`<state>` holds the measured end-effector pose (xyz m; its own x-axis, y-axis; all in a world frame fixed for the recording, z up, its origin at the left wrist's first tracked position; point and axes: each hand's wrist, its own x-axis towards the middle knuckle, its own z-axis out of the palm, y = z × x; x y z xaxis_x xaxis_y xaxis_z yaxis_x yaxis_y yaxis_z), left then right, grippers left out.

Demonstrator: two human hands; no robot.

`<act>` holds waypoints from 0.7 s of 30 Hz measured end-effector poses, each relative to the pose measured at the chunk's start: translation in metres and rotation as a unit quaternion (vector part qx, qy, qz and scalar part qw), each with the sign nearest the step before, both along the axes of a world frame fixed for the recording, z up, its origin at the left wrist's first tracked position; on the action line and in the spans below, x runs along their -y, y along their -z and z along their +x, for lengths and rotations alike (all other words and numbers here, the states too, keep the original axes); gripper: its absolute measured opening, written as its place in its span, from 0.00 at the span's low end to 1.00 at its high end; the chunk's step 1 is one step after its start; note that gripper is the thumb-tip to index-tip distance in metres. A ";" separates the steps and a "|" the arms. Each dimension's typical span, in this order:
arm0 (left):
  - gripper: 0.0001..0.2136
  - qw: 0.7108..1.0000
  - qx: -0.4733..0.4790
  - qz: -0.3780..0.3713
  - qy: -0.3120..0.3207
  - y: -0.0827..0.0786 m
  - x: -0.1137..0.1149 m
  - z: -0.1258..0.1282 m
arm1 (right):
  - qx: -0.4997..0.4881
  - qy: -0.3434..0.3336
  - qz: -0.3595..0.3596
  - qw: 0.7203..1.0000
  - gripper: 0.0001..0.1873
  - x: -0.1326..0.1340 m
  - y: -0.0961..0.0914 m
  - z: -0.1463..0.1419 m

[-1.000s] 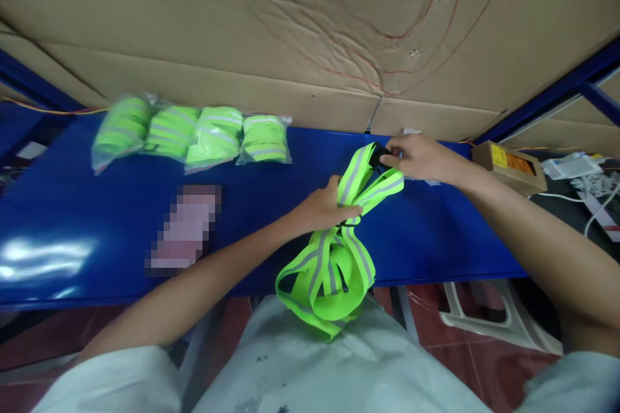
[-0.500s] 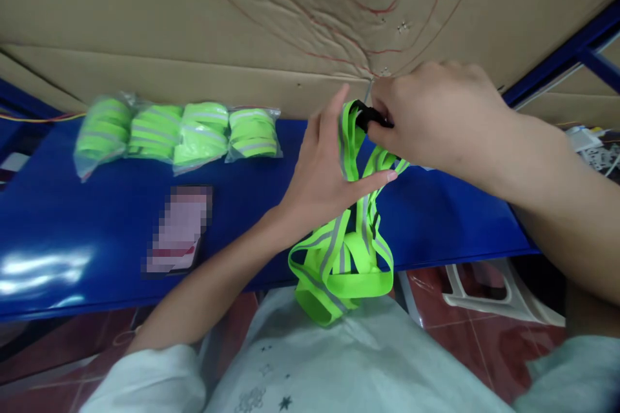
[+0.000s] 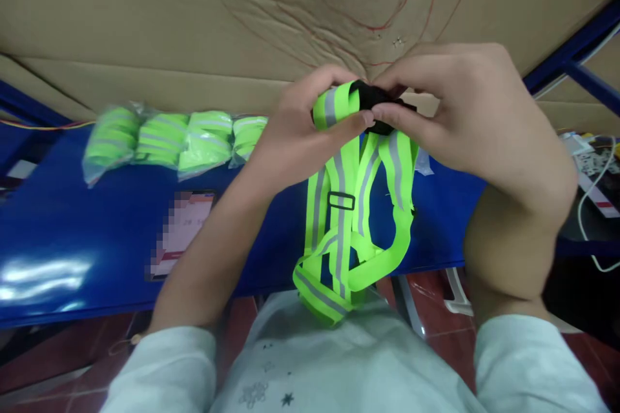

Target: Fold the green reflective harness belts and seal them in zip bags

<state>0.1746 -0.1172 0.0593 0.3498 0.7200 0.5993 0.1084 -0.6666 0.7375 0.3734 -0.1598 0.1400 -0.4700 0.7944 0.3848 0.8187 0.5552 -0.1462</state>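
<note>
Between my hands hangs a neon-green reflective vest (image 3: pixel 340 232) made of elastic straps with grey stripes, its lower loops drooping over the table edge against my shirt. My left hand (image 3: pixel 310 119) is closed around a folded green end of the strap, thumb laid along it. Fingers and thumb of my right hand (image 3: pixel 450 100) pinch a black piece (image 3: pixel 372 95) joined to the straps, close to my left thumb tip. What that black piece is exactly, I cannot tell. A black slide buckle (image 3: pixel 341 201) sits on one hanging strap.
Several clear bags of rolled green straps (image 3: pixel 159 139) line the back left of the blue table (image 3: pixel 62 226). A phone (image 3: pixel 181 232) with a blurred screen lies by my left forearm. Cardboard (image 3: pixel 194 26) with red lines stands behind. A white cable (image 3: pixel 588 206) hangs at right.
My left hand has gone from spread fingers to gripping the strap end. My right hand has turned, still at the black piece. The straps now hang more spread out, with the slide buckle showing.
</note>
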 end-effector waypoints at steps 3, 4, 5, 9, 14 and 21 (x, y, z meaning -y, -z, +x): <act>0.10 0.999 0.013 0.048 -0.019 -0.007 0.000 -0.001 | -0.085 -0.075 -0.031 0.993 0.09 -0.004 0.010 0.011; 0.10 0.998 0.018 0.058 -0.031 -0.007 0.000 -0.001 | -0.105 -0.105 -0.049 0.988 0.12 -0.005 0.014 0.015; 0.10 0.997 0.022 0.064 -0.043 -0.007 0.000 -0.001 | -0.124 -0.129 -0.067 0.982 0.15 -0.006 0.019 0.018; 0.09 0.990 0.068 0.109 -0.049 -0.001 -0.002 0.001 | -0.166 -0.170 -0.087 0.967 0.26 -0.010 0.032 0.024; 0.04 0.975 0.194 0.082 -0.075 -0.002 0.001 0.010 | -0.301 -0.126 -0.099 0.940 0.20 -0.009 0.036 0.019; 0.08 0.964 0.265 -0.008 -0.026 0.003 -0.010 0.008 | -0.311 0.024 -0.039 0.949 0.13 -0.010 0.040 0.005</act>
